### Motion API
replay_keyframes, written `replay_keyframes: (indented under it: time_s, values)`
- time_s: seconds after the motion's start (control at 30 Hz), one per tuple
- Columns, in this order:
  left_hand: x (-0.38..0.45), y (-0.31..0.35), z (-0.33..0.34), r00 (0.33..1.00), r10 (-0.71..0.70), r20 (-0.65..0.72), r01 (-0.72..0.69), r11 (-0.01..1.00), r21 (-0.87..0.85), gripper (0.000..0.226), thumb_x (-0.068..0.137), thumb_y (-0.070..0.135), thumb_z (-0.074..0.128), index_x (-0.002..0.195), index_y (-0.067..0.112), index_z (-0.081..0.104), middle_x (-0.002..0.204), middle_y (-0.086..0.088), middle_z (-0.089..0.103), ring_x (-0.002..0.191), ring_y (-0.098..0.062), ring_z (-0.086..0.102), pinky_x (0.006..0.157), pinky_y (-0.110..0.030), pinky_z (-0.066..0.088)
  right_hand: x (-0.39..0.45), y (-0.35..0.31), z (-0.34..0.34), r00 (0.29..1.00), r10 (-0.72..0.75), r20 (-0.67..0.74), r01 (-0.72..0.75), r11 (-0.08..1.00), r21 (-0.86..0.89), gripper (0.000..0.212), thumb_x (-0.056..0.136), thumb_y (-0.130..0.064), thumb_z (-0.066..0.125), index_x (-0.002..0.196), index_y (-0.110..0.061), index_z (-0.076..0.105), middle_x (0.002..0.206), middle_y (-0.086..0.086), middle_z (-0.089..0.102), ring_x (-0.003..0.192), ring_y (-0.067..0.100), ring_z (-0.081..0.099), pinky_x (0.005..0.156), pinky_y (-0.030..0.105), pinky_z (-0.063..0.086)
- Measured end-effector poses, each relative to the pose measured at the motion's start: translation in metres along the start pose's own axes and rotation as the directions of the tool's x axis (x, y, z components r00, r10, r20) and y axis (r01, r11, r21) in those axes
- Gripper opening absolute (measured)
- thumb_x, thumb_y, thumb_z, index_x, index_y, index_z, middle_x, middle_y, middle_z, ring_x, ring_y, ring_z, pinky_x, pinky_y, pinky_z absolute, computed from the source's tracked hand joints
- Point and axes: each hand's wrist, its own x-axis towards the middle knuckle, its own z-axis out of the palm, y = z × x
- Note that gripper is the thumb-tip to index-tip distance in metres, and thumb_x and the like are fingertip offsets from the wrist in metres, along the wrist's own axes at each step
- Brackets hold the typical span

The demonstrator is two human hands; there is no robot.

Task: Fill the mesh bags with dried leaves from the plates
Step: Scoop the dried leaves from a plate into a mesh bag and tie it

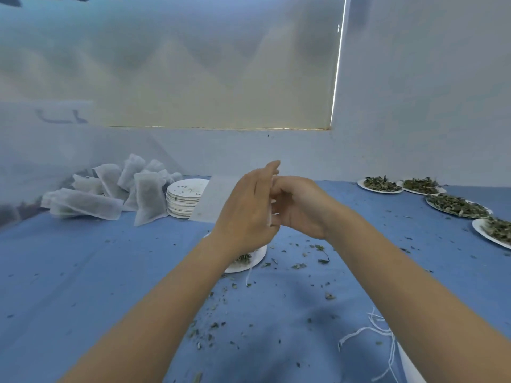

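Nearest, loose white drawstrings (367, 331) lie on the blue-clothed bench (83, 272). Above the leaf-strewn white paper plate (249, 262), the left hand (246, 208) and right hand (300, 205) hold a translucent white mesh bag (214, 200); each grip's closure is hidden. Spread the mouth wide over the plate before filling. Beyond lie filled bags (110, 192).

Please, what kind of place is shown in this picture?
Probably a small, improvised hand-packing spot for dried herbs or tea, not a factory. A blue cloth covers the surface, filled mesh bags are piled at the back left, and plates of dried leaves line the right.
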Motion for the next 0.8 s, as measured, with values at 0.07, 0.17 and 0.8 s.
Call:
replay_keyframes:
  time_s: [0.07, 0.17, 0.8]
  values:
    - [-0.005, -0.011, -0.002, 0.995, 0.078, 0.062, -0.081, 0.996, 0.041, 0.082, 0.065, -0.002, 0.065, 0.139, -0.003, 0.030, 0.129, -0.017, 0.049, 0.112, -0.032, 0.047, 0.099, -0.033, 0.033, -0.003, 0.000, -0.005, 0.998, 0.008, 0.055, -0.011, 0.999, 0.048, 0.023, 0.090, -0.003, 0.035, 0.090, -0.002, 0.058, 0.081, 0.013, 0.051, 0.066, 0.021, 0.055, 0.063, 0.034, 0.053]
    - [-0.011, -0.022, -0.009, 0.989, 0.052, 0.139, -0.062, 0.996, 0.065, 0.090, 0.060, -0.005, 0.072, 0.140, -0.002, 0.029, 0.134, -0.017, 0.044, 0.119, -0.034, 0.045, 0.100, -0.033, 0.033, -0.002, 0.001, -0.012, 0.992, 0.032, 0.126, -0.046, 0.992, 0.115, 0.027, 0.093, -0.011, 0.040, 0.109, 0.002, 0.057, 0.096, 0.017, 0.059, 0.081, 0.028, 0.064, 0.076, 0.043, 0.057]
    - [-0.056, -0.092, -0.041, 0.971, -0.171, 0.170, 0.074, 0.881, 0.467, 0.062, 0.042, -0.005, 0.076, 0.103, -0.001, 0.063, 0.077, -0.013, 0.064, 0.059, -0.035, 0.060, 0.047, -0.033, 0.041, 0.073, 0.049, 0.015, 0.968, 0.175, 0.182, -0.167, 0.984, -0.060, 0.041, 0.088, -0.039, 0.060, 0.112, -0.006, 0.065, 0.108, 0.014, 0.070, 0.098, 0.024, 0.068, 0.083, 0.033, 0.056]
